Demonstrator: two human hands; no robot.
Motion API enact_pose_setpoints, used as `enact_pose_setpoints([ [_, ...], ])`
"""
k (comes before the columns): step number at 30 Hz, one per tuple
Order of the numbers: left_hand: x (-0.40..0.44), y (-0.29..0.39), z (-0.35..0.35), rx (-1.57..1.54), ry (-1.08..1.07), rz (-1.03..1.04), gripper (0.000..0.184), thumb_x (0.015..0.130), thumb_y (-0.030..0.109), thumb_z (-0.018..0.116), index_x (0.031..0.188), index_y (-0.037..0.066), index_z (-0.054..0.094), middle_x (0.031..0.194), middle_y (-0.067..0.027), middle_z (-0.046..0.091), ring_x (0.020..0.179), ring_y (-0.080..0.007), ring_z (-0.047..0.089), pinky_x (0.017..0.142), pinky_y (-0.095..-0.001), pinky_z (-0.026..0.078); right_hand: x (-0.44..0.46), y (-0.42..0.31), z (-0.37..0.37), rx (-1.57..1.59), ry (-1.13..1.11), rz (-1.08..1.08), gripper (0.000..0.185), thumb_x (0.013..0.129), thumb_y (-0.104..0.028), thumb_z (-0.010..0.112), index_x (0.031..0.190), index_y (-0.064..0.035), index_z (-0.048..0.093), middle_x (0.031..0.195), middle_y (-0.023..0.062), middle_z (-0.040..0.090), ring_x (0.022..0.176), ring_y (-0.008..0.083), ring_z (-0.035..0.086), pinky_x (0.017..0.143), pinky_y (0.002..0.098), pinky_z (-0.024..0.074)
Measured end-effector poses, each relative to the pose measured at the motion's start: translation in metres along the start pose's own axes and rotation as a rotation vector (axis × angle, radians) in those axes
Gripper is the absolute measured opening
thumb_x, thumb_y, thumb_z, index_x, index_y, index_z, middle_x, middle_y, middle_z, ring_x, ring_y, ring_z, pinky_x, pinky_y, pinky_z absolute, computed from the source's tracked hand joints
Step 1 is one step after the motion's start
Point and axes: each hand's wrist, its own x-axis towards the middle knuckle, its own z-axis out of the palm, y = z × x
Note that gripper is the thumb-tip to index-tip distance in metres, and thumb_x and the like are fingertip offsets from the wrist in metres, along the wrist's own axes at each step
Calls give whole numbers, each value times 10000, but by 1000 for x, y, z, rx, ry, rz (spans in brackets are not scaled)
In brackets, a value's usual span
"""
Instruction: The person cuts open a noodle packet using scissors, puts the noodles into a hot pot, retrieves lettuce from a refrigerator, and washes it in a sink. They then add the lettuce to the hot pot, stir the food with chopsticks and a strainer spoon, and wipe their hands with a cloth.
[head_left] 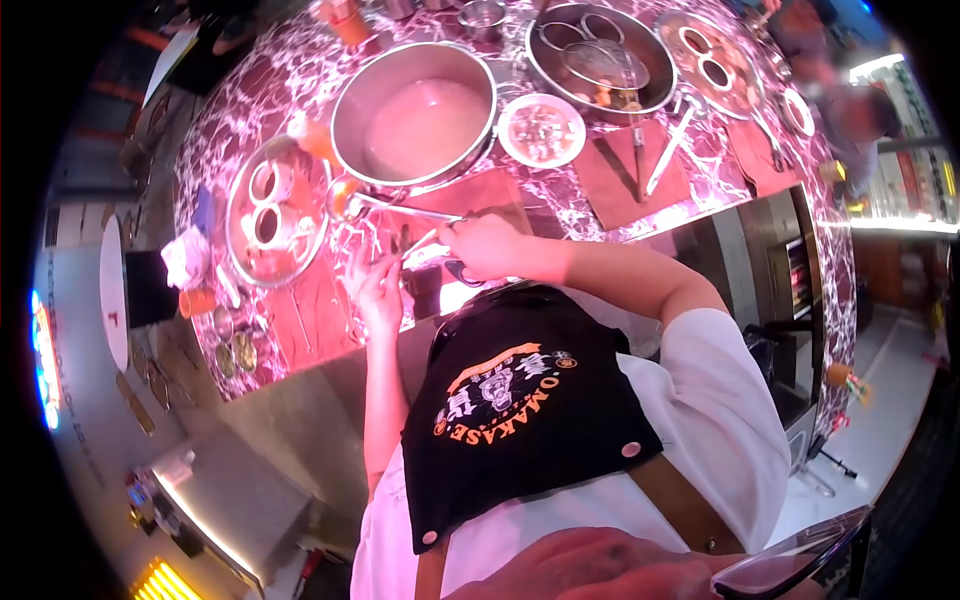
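Both of my hands are at the table's near edge, just above my black apron [500, 390]. My right hand [487, 248] is closed around what looks like a pair of scissors [458, 271], with a dark loop handle below the fingers. A bright, shiny strip reaches from it toward my left hand [375, 287]. The left fingers are bent and drawn together at that strip's end; what they pinch is too small to make out. Just beyond my hands lies a metal ladle [410, 209], its handle pointing toward my right hand.
A large steel pot [487, 120] of pale liquid stands ahead. Right of it are a white bowl [578, 145] of chopped food and a dark pan [535, 75]. Round trays [240, 255] sit left and far right. Tongs [670, 150] rest on a brown mat [610, 190].
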Motion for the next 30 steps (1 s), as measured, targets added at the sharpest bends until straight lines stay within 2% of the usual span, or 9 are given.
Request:
enact_pose_setpoints([
  [4, -2, 4, 1, -84, -18, -70, 130, 814, 134, 671, 929, 97, 719, 1321, -156, 499, 1249, -315, 409, 1055, -408, 273, -9, 7, -3, -16, 18, -37, 435, 725, -180, 646, 1079, 24, 497, 744, 117, 647, 726, 281, 662, 611, 389, 509],
  [9, 0, 20, 2, 39, 1, -1, 124, 823, 131, 665, 928, 96, 719, 1326, -161, 491, 1254, -314, 401, 1049, -421, 285, -4, -10, 4, -20, 93, -51, 570, 655, -242, 695, 1101, 55, 499, 937, 187, 626, 791, 303, 653, 642, 392, 516],
  [15, -5, -12, 4, 42, 111, -37, 146, 851, 144, 650, 973, 83, 702, 1316, -161, 496, 1230, -307, 423, 1043, -421, 305, 0, -13, 12, 32, 47, -5, 381, 683, -148, 650, 1000, 15, 517, 884, 171, 628, 823, 294, 649, 691, 404, 515],
  [17, -10, -34, 14, -399, 143, -308, 148, 877, 127, 620, 951, 5, 662, 1308, -177, 505, 1208, -277, 466, 1003, -378, 365, -10, -5, 13, -3, 208, -59, 385, 686, -190, 653, 1004, -1, 548, 849, 163, 630, 780, 285, 651, 642, 397, 519],
  [19, -9, -31, 17, -472, 197, -345, 165, 901, 125, 595, 973, -19, 631, 1199, -131, 566, 1094, -211, 531, 926, -319, 423, -28, 5, 1, 63, 191, 10, 382, 683, -201, 652, 997, -7, 553, 844, 159, 627, 784, 294, 646, 657, 400, 518],
  [22, -16, -36, 16, -1110, 295, -796, 156, 896, 113, 597, 1031, 36, 584, 931, -30, 575, 839, -122, 538, 748, -258, 455, -55, 39, 3, 235, 82, 129, 360, 677, -229, 645, 960, -19, 571, 900, 171, 607, 848, 351, 611, 750, 427, 498],
  [24, -19, -29, 12, -971, 287, -799, 146, 912, 181, 586, 1001, 65, 574, 955, -30, 562, 893, -141, 523, 808, -316, 464, -77, 79, 50, 295, 454, 118, 435, 675, -169, 638, 1075, -35, 531, 945, 171, 601, 902, 357, 590, 788, 432, 483],
  [27, -21, -24, 10, -1111, 300, -824, 164, 914, 234, 589, 963, 79, 572, 859, -8, 536, 782, -116, 494, 687, -265, 435, -93, 99, 66, 327, 334, 381, 410, 715, -146, 623, 1086, -29, 493, 930, 199, 573, 869, 382, 568, 753, 448, 461],
  [30, -15, -11, 5, -685, 245, -855, 209, 926, 281, 560, 963, 76, 575, 794, 19, 515, 699, -80, 466, 636, -244, 404, -72, 112, 74, 304, 275, 455, 305, 750, -157, 608, 1013, -23, 534, 876, 225, 583, 833, 412, 565, 736, 484, 449],
])
